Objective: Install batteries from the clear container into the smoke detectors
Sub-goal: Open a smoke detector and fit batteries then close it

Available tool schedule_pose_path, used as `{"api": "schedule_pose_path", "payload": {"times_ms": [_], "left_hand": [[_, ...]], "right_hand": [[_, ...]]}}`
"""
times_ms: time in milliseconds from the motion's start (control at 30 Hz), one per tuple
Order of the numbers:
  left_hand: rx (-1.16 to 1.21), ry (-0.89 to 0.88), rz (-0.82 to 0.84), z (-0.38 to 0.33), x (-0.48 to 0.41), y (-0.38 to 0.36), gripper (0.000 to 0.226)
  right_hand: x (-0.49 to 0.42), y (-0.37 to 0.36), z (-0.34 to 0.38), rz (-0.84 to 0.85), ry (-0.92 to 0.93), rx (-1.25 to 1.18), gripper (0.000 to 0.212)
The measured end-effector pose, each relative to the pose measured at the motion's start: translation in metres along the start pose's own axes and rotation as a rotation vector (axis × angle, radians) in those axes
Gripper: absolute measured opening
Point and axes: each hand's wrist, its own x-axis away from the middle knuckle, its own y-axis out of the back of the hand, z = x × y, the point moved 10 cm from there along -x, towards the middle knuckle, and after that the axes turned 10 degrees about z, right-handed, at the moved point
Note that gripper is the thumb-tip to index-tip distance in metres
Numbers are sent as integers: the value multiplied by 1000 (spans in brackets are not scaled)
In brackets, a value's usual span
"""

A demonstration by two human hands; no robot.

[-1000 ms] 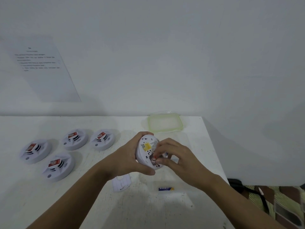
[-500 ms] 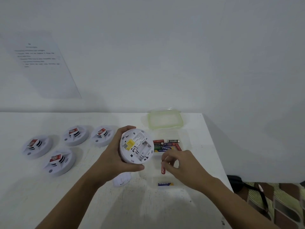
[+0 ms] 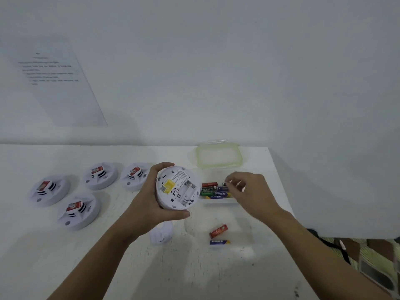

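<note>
The left hand [image 3: 149,198] gripped a round white smoke detector [image 3: 177,188], thumb under its near edge and fingers curled around the far rim. It was held just above the bench [image 3: 129,267] with its back towards the camera, showing a yellow sticker and an open, empty battery bay.

Just to its right sat the clear container [image 3: 218,201], with several batteries [image 3: 213,191] lying side by side inside. The right hand [image 3: 249,189] was over the container with its fingers loosely curled and its fingertips at the batteries; I could not tell whether it was pinching one. Behind the container lay its green-rimmed lid [image 3: 218,155].

Nearer the person, a red battery [image 3: 218,231] and a blue battery [image 3: 219,242] lay close together on the bench. A small white cover [image 3: 161,234] lay below the held detector.

Four more smoke detectors [image 3: 79,210] sat face up on the left of the bench, each with a red label. A sheet of paper [image 3: 54,83] was on the wall [image 3: 238,72].
</note>
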Motion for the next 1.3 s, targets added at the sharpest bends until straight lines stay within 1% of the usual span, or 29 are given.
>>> {"api": "schedule_pose_path", "payload": {"times_ms": [67, 200, 300, 433, 600, 667, 700, 733, 833, 867, 933, 1067, 1200, 1300], "left_hand": [[-3, 4, 1, 2, -3, 2, 101], [-10, 19, 9, 8, -9, 4, 101], [-11, 27, 11, 13, -13, 8, 101], [-24, 40, 9, 19, -17, 14, 102], [-18, 45, 15, 24, -20, 15, 100], [-14, 52, 15, 25, -20, 15, 100], [-16, 56, 13, 26, -21, 16, 100], [-14, 58, 12, 26, -21, 16, 100], [3, 56, 5, 24, -22, 16, 99], [9, 54, 2, 23, -22, 14, 99], [18, 45, 14, 18, -22, 10, 98], [23, 31, 47, 10, -23, -3, 97], [42, 10, 49, 0, -24, -13, 97], [54, -10, 50, -6, -23, -17, 97]], "right_hand": [[-17, -7, -6, 55, -26, 2, 12], [-44, -41, -6, 283, -31, 92, 9], [-53, -62, -3, 405, -28, 178, 15], [-62, -74, -1, 480, -36, 315, 27], [-66, -79, -3, 538, -37, 324, 20], [-66, -74, -2, 493, -28, 262, 15], [-65, -69, 0, 441, -35, 188, 14], [-63, -60, 0, 372, -58, 74, 14], [-46, -32, 0, 175, -142, -446, 14], [-38, -25, 3, 128, -149, -573, 15], [-23, -13, 11, 53, -152, -736, 14], [-6, -3, 24, -50, -114, -947, 21], [5, 0, 22, -138, -114, -1011, 16], [12, 1, 20, -161, -113, -1044, 15]]}}
